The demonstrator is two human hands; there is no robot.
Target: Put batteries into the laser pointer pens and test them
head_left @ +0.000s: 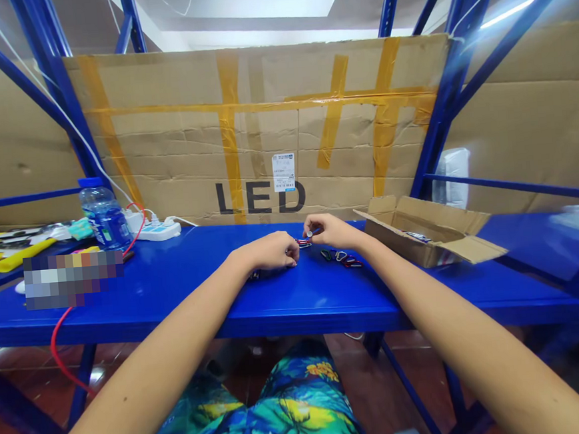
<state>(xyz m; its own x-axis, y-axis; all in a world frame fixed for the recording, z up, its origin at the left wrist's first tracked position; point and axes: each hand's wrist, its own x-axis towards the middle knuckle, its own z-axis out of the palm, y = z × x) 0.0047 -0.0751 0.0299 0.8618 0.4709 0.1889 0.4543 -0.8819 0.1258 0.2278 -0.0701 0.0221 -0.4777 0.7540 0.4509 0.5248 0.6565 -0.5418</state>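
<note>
My left hand point(278, 250) rests low over the blue table, its fingers curled down and closed. Whatever it may grip is hidden, and a few small dark pieces point(254, 274) show beneath its wrist. Opposite it, my right hand point(326, 230) is closed in a pinch, with a small silvery round spot at the fingertips that I cannot make out. A red carabiner point(303, 243) lies between the two hands, close to the fingertips of both. Just below my right hand, several coloured carabiners point(341, 257), among them green and red ones, lie in a row.
An open cardboard box point(421, 233) with metallic items inside stands at the right. To the left are a water bottle point(103, 215), a white power strip point(157, 231), a red cable point(55, 346) and yellow-handled tools point(24, 254). A large carton point(184, 152) walls off the back.
</note>
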